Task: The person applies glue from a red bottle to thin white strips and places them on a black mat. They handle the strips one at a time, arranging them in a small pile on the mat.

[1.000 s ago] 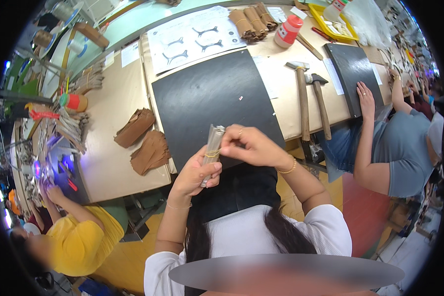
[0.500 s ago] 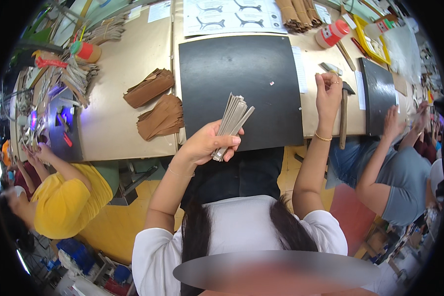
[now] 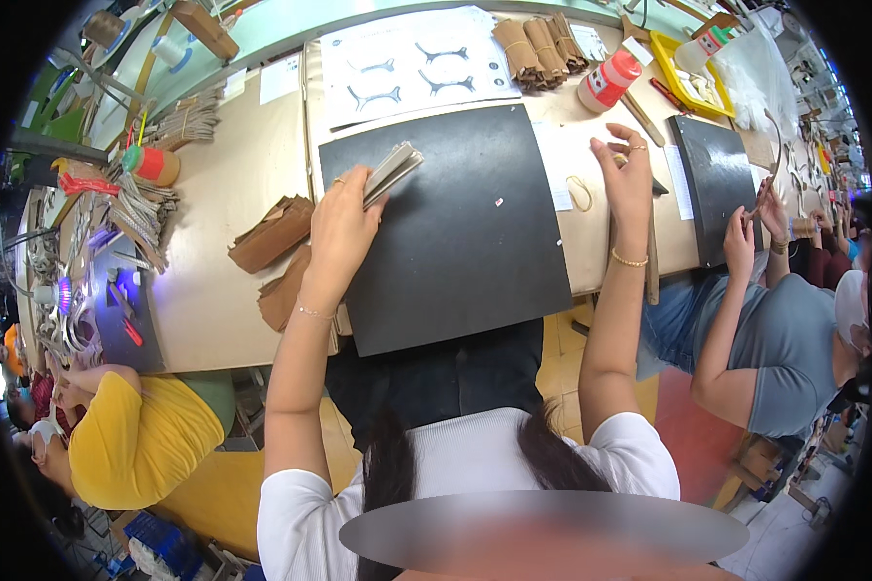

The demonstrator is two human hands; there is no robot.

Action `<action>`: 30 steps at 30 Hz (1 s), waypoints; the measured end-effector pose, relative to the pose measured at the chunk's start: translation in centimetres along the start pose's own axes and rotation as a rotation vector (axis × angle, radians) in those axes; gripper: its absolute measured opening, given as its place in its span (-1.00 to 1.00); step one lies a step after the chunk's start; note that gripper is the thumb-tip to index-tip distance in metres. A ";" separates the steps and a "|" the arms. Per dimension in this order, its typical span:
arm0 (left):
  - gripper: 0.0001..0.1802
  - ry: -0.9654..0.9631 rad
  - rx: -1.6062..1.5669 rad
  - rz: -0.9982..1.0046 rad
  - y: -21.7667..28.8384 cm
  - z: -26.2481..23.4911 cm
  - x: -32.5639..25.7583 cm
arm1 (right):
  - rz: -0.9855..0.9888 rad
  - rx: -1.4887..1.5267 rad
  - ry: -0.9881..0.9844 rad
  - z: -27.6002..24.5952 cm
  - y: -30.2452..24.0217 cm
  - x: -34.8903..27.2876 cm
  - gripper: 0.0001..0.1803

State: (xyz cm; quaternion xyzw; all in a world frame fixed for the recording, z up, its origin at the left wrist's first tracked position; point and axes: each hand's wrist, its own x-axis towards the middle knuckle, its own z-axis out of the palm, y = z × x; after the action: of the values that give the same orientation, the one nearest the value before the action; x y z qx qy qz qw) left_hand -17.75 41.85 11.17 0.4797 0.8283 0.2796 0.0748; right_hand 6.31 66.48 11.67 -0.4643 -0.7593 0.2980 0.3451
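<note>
Gripping grey strips (image 3: 393, 174), left fingers (image 3: 353, 181) closed, right fingers (image 3: 627, 136) half-spread and empty, yellow tray (image 3: 662, 60) of pale pieces (image 3: 702, 89) beyond

There were two stacks of brown strips (image 3: 273, 235), one sheaf of slim grey strips (image 3: 393, 174), three banded brown bundles (image 3: 548, 50), one loose tan rubber band (image 3: 590, 199) and one white sheet (image 3: 409, 70) bearing four drawings (image 3: 448, 55).

I'm standing in a busy workshop: people (image 3: 145, 438) sit along the bench (image 3: 262, 136), black boards (image 3: 451, 242) in front of them, among bundled brown strips (image 3: 543, 60), a sheet of shape drawings (image 3: 402, 73), a hammer (image 3: 652, 266) and bottles (image 3: 610, 82), with spools of thread (image 3: 171, 53) over at the far left.
</note>
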 end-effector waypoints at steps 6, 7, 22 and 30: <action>-0.33 0.078 0.462 0.121 -1.5 2.8 0.3 | -0.575 -0.329 0.319 -1.4 2.2 9.0 -0.65; -0.31 0.082 0.417 0.104 -1.7 3.2 0.1 | -0.543 -0.287 0.284 -1.6 2.4 10.6 -0.59; -0.30 0.257 0.302 0.061 -1.1 5.6 -3.6 | -0.339 -0.685 0.100 -2.5 1.3 16.2 -0.57; -0.33 0.276 0.281 0.065 -1.0 5.3 -3.6 | -0.260 -0.559 0.109 -3.6 1.9 18.5 -0.51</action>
State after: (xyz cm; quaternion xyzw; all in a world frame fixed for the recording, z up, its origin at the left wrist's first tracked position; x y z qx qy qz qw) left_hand -14.50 40.54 5.67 0.4688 0.8457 0.2269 -0.1163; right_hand 3.99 84.57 16.92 -0.4555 -0.8452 0.0056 0.2794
